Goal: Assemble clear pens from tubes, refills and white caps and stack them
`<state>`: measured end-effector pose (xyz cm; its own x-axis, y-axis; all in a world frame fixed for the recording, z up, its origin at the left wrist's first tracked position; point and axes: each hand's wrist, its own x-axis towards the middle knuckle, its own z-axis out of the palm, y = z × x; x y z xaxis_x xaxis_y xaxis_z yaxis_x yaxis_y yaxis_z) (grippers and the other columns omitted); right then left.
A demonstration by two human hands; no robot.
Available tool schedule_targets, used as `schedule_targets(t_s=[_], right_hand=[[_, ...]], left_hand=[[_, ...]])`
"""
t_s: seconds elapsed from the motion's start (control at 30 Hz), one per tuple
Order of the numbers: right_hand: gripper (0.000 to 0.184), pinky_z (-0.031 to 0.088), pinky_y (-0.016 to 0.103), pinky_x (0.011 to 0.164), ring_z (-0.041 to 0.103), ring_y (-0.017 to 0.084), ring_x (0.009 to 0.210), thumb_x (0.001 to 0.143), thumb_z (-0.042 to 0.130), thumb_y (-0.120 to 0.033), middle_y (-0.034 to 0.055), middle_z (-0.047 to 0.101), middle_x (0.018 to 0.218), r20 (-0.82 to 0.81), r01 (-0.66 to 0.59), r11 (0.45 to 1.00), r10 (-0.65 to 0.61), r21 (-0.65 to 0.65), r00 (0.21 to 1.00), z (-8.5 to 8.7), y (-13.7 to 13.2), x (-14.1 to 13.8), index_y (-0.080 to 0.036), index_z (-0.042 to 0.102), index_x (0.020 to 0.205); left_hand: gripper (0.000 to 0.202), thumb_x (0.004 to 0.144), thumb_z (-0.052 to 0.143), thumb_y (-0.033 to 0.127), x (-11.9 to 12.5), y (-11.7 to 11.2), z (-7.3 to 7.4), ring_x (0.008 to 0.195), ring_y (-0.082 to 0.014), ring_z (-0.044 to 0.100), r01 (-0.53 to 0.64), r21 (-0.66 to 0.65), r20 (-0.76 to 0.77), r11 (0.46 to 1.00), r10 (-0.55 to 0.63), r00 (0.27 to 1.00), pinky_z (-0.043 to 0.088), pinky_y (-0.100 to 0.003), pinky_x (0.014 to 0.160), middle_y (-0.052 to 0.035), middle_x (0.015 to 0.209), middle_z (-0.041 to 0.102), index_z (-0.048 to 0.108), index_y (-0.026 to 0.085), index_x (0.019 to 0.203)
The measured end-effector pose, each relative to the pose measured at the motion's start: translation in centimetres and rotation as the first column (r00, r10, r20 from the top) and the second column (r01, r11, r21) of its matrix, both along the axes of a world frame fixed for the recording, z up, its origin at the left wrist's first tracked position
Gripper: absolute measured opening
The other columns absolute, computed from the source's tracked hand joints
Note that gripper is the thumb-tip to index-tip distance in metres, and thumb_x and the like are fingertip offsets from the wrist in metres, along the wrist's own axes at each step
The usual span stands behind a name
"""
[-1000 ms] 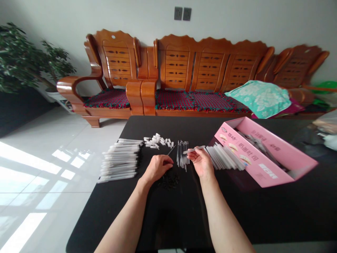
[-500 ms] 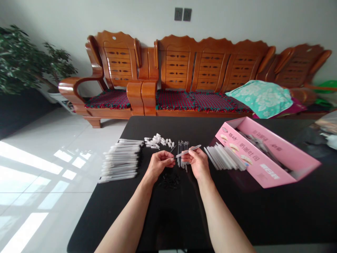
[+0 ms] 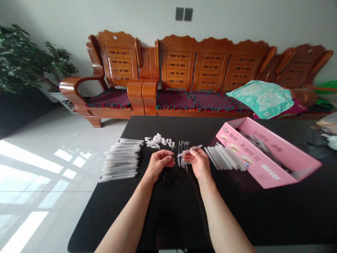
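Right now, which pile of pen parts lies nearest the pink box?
The fanned clear tubes beside the pink box; the finished pens, white caps and black bits lie farther left.

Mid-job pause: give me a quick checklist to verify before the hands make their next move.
1. Right hand grips a barrel in its fingers: ok.
2. Left hand pinches a thin dark refill: ok.
3. Refill seated in the barrel: not ok, they are apart.
4. Refill lined up with the barrel's open end: cannot tell, too small.
5. Caps lie in a pile beyond the left hand: ok.
6. Black parts lie on the table just below the hands: ok.
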<state>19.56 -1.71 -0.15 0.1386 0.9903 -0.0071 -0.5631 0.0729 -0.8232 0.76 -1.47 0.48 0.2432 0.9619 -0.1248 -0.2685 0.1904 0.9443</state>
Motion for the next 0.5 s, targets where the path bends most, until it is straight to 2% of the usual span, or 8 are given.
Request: schedule_targets(t_s=[0.3, 0.5], right_hand=[[0.025, 0.061, 0.027, 0.053, 0.074, 0.020, 0.060, 0.072, 0.076, -0.025, 0.0083, 0.077, 0.077, 0.007, -0.011, 1.000, 0.011, 0.008, 1.000, -0.05, -0.02, -0.09, -0.017, 0.058, 0.087], [0.026, 0.061, 0.027, 0.054, 0.074, 0.020, 0.061, 0.071, 0.077, -0.025, 0.0079, 0.077, 0.076, 0.013, -0.011, 1.000, 0.011, 0.002, 1.000, 0.09, -0.08, -0.17, -0.018, 0.058, 0.087]], left_hand=[[0.033, 0.071, 0.079, 0.034, 0.51, -0.42, 0.41, 0.075, -0.0204, 0.072, 0.023, -0.037, 0.062, 0.999, -0.020, 0.998, 0.057, -0.029, 0.068, -0.0112, 0.084, 0.075, 0.061, 0.012, 0.089], [0.025, 0.068, 0.080, 0.030, 0.67, -0.30, 0.56, 0.055, -0.0095, 0.060, -0.022, 0.060, -0.002, 0.998, 0.022, 1.000, 0.048, -0.019, 0.053, 0.0002, 0.061, 0.063, 0.065, 0.012, 0.078]])
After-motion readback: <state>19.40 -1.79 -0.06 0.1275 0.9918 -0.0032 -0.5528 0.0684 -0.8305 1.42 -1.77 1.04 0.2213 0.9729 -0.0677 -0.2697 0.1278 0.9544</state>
